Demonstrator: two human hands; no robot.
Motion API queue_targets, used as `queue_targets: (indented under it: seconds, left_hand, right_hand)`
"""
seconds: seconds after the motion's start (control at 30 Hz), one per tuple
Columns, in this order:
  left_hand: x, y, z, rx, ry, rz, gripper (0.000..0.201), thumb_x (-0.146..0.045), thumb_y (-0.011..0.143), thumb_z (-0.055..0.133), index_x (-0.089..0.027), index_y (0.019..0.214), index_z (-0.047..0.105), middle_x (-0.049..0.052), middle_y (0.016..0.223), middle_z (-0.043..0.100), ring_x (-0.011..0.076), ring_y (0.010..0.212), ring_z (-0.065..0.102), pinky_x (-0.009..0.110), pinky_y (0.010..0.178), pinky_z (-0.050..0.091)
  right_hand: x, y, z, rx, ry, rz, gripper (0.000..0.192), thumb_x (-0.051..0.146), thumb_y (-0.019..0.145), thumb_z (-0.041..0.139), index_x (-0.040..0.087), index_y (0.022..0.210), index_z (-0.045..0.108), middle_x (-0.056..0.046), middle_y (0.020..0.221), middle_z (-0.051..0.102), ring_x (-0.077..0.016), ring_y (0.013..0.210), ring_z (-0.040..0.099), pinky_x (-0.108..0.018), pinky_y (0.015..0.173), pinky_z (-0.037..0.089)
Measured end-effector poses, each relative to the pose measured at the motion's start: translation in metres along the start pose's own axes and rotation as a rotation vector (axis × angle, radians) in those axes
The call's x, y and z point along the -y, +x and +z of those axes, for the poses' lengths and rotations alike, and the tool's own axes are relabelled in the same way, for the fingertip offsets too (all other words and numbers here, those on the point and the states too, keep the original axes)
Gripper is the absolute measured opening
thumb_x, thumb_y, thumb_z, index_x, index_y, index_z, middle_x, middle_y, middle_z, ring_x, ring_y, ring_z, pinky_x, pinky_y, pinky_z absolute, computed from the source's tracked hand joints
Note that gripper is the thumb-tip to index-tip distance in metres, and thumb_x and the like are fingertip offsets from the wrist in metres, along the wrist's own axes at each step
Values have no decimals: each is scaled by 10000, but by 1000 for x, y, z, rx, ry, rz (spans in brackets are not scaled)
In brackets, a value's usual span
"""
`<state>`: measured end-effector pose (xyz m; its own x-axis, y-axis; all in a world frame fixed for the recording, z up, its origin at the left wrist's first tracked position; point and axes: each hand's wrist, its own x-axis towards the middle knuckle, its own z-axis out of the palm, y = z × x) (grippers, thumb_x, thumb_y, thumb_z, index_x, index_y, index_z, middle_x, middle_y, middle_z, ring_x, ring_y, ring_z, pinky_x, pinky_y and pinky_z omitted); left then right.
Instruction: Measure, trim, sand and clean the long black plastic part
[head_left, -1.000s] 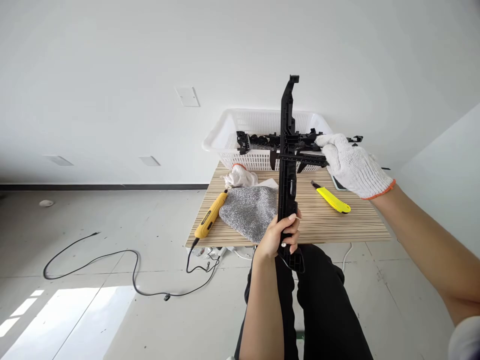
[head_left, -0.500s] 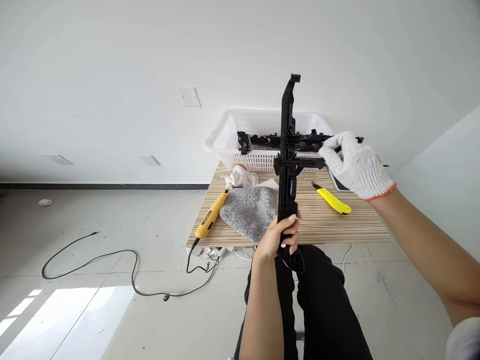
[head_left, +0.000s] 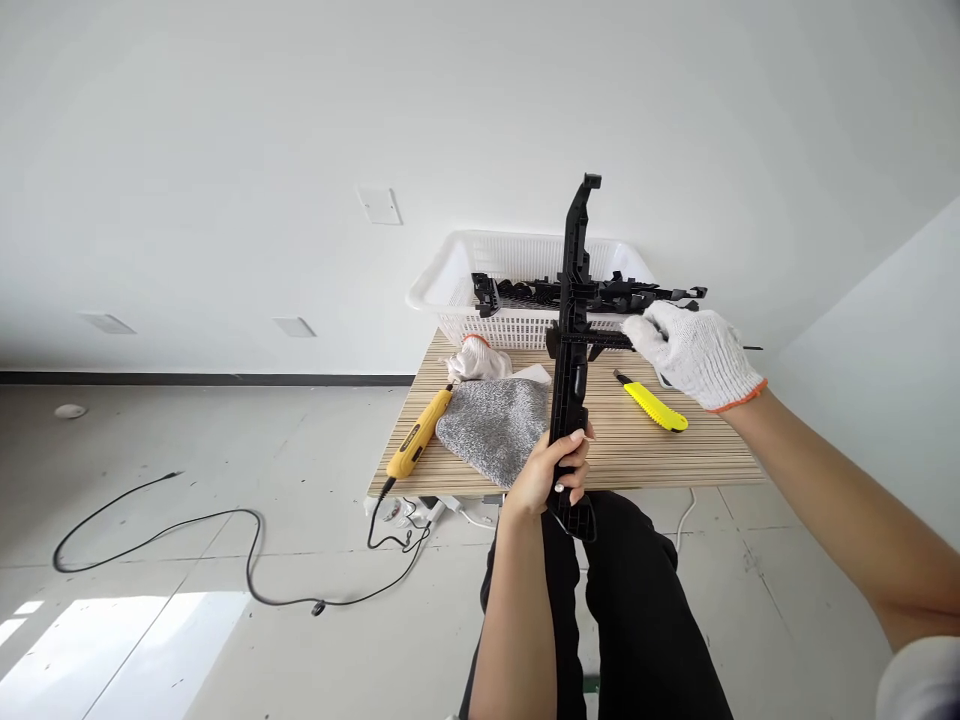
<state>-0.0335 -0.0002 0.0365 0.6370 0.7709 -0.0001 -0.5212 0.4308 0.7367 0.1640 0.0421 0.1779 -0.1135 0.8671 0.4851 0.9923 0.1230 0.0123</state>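
My bare left hand (head_left: 549, 472) is wrapped around the lower end of a long black plastic part (head_left: 576, 240), held upright above the table's front edge. Across the part's middle lies a black caliper (head_left: 609, 339) with a marked beam, its jaws at the part's sides. Whether the jaws touch the plastic I cannot tell. In a white knit glove, my right hand (head_left: 694, 355) grips the caliper's beam at the right. A thin rod sticks out beyond that hand.
Behind stands a white plastic basket (head_left: 450, 285) holding more black parts (head_left: 525, 290). On the wooden table (head_left: 615, 465) lie a yellow utility knife (head_left: 655, 406), a grey cloth (head_left: 495, 425), a white glove (head_left: 478, 360) and a yellow corded tool (head_left: 420, 432). A black cable (head_left: 251, 560) crosses the floor.
The black part and caliper sit slightly lower in view. My right hand has moved a little down and left with the caliper. The camera view has also shifted slightly.
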Motion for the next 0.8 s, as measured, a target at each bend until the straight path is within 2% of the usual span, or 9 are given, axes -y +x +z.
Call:
queue_targets:
  seconds: [0.13, 0.27, 0.37, 0.47, 0.6, 0.7, 0.8]
  left_hand:
    - [0, 0, 1, -11, 11, 11, 325, -455, 861, 682, -189, 961, 524, -115, 607, 283, 20, 384, 195, 155, 326, 375]
    - [0, -1, 0, -27, -28, 19, 339, -456, 847, 699, -187, 956, 525, -117, 602, 284, 18, 382, 189, 150, 320, 368]
    - [0, -2, -2, -35, -58, 27, 312, -433, 859, 693, -182, 953, 533, -114, 603, 286, 18, 387, 199, 148, 324, 370]
    - [-1, -2, -3, -40, -72, 34, 290, -420, 876, 678, -180, 965, 540, -112, 603, 285, 19, 391, 200, 148, 326, 371]
    - [0, -1, -3, -40, -72, 26, 286, -420, 883, 671, -182, 969, 538, -111, 605, 287, 19, 392, 203, 150, 327, 376]
    - [0, -1, -3, -40, -79, 18, 295, -421, 876, 679, -180, 968, 535, -114, 601, 284, 18, 391, 199, 148, 324, 371]
    - [1, -1, -3, -36, -88, 11, 305, -424, 869, 687, -180, 970, 536, -115, 596, 280, 18, 390, 193, 146, 319, 364]
  right_hand:
    - [6, -10, -4, -44, -48, -19, 405, 433, 981, 345, 195, 920, 667, -25, 562, 556, -162, 497, 476, -291, 522, 192]
    - [7, -20, 0, -33, -125, -162, 443, 307, 1005, 247, 161, 1145, 642, -78, 818, 704, -132, 479, 482, -284, 479, 179]
    - [4, -24, 5, -61, -113, -229, 451, 308, 1017, 242, 135, 1250, 588, -104, 939, 731, -109, 447, 468, -279, 446, 192]
    - [1, -25, 9, -114, -50, -208, 447, 387, 1029, 282, 144, 1265, 573, -81, 879, 737, -114, 452, 514, -266, 442, 224]
    - [3, -25, 14, -191, 31, -81, 459, 542, 990, 404, 176, 1197, 587, -26, 754, 718, -141, 484, 585, -245, 466, 268]
    - [4, -25, 17, -196, 63, -27, 419, 548, 976, 443, 186, 1109, 606, -11, 710, 704, -148, 507, 613, -236, 484, 292]
    - [3, -25, 19, -204, 68, -39, 375, 515, 985, 441, 186, 1067, 603, -6, 718, 700, -134, 506, 611, -231, 485, 301]
